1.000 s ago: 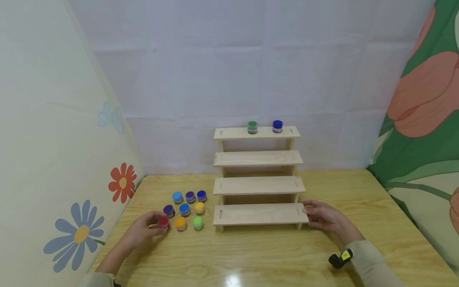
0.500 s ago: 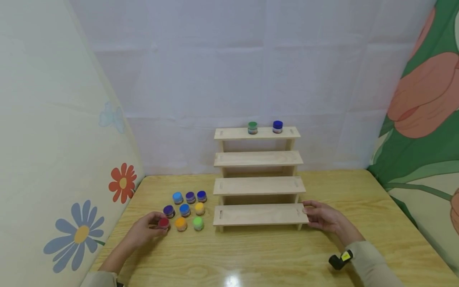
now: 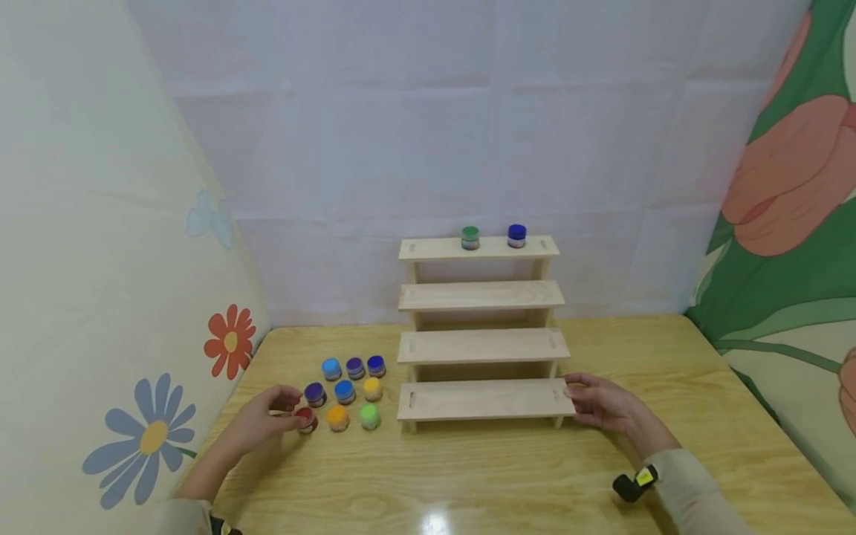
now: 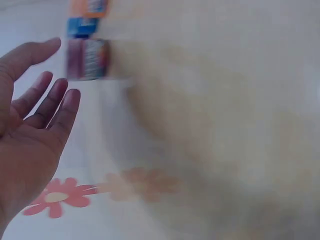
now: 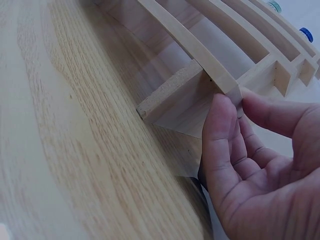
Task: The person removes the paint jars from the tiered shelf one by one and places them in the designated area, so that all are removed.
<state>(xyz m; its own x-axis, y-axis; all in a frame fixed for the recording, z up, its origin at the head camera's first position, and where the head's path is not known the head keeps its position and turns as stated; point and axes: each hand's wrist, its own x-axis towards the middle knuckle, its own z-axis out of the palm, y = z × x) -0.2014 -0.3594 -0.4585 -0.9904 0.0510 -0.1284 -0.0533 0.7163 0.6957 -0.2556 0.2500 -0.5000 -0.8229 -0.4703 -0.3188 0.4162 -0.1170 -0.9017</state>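
On the table, the small red-lidded paint jar (image 3: 306, 420) stands at the front left corner of a group of jars. Just left of it is my left hand (image 3: 262, 420), its thumb and fingers spread and relaxed. The left wrist view shows a gap between the fingertips and the jar (image 4: 88, 60). My right hand (image 3: 604, 405) pinches the right end of the lowest step of a pale wooden tiered rack (image 3: 484, 400). In the right wrist view, thumb and fingers close on the board's end (image 5: 227, 85).
Several jars sit beside the red one, among them an orange jar (image 3: 337, 417), a light green jar (image 3: 370, 416) and a purple jar (image 3: 315, 394). A green jar (image 3: 470, 238) and a dark blue jar (image 3: 516, 236) stand on the rack's top step. Fabric walls surround the table.
My left hand has let go of the red-lidded jar and its fingers have drawn slightly left, away from it. The right hand has stayed on the rack.
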